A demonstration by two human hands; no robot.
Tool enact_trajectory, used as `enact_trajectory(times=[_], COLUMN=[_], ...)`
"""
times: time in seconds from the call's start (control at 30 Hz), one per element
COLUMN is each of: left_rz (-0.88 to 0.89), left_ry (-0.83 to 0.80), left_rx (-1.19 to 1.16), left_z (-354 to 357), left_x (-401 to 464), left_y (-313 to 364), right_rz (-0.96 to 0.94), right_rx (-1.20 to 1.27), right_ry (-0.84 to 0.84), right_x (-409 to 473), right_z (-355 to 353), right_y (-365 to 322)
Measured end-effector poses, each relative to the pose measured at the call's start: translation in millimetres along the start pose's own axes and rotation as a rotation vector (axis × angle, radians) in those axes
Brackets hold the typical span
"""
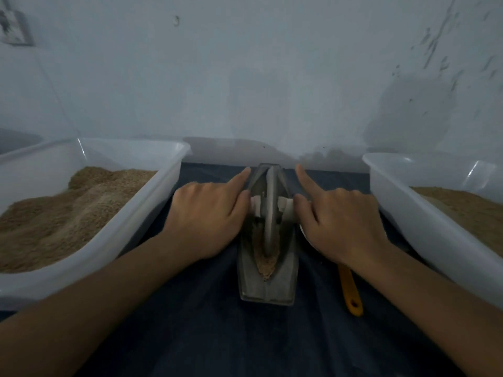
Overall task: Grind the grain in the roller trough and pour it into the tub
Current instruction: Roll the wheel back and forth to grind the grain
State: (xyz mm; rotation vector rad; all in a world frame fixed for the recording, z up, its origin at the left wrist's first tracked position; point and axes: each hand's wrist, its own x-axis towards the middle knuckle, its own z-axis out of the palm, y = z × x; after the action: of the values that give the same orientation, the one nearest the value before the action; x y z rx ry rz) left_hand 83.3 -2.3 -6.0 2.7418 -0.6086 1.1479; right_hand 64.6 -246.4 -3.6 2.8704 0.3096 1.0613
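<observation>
A grey metal roller trough point(268, 284) lies lengthwise on the dark cloth in the middle. A metal wheel point(270, 210) stands in its groove, on a pale axle point(288, 208) that sticks out on both sides. Brown grain point(268, 263) fills the near end of the groove. My left hand point(206, 216) is closed on the left end of the axle, with the index finger stretched forward. My right hand point(343, 221) grips the right end of the axle in the same way. A white tub point(152, 197) at the left holds brown meal; another white tub point(408, 213) at the right does too.
An orange handle point(351, 291) of a tool lies on the dark cloth point(245, 341) right of the trough, its head hidden under my right hand. A pale wall point(258, 77) rises just behind the trough and tubs.
</observation>
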Motion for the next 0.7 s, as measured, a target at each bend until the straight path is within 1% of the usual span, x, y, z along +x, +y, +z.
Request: enact_trajectory(times=[0.07,0.2,0.27,0.3,0.37,0.4,0.5,0.57,0.63,0.7], left_rz=[-0.013,-0.186,-0.181,-0.163,-0.166,-0.178,-0.152,-0.117,-0.115,-0.056], left_ry=[-0.007,-0.055,-0.136,-0.205,-0.313,-0.331,-0.317,-0.266,-0.215,-0.117], left_rx=[0.041,0.063,0.138,0.174,0.174,0.162,0.195,0.202,0.084,-0.002], left_z=[4,32,48,52,55,54,40,28,11,-5], left_x=[7,45,62,69,78,78,62,43,23,3], left_y=[3,4,-2,-6,-10,-10,-4,1,4,8], right_rz=[-0.007,0.099,0.157,0.184,0.217,0.223,0.184,0.142,0.079,0.026], right_rx=[-0.002,-0.025,0.039,0.060,0.071,0.062,0.035,0.020,-0.014,-0.002], right_ry=[-0.004,-0.025,-0.048,-0.068,-0.097,-0.104,-0.090,-0.060,-0.030,-0.007], right_x=[0,34,57,67,79,82,75,57,31,5], right_z=[3,19,29,32,34,34,25,15,3,-8], right_y=[1,2,4,5,5,5,-3,-5,-5,-4])
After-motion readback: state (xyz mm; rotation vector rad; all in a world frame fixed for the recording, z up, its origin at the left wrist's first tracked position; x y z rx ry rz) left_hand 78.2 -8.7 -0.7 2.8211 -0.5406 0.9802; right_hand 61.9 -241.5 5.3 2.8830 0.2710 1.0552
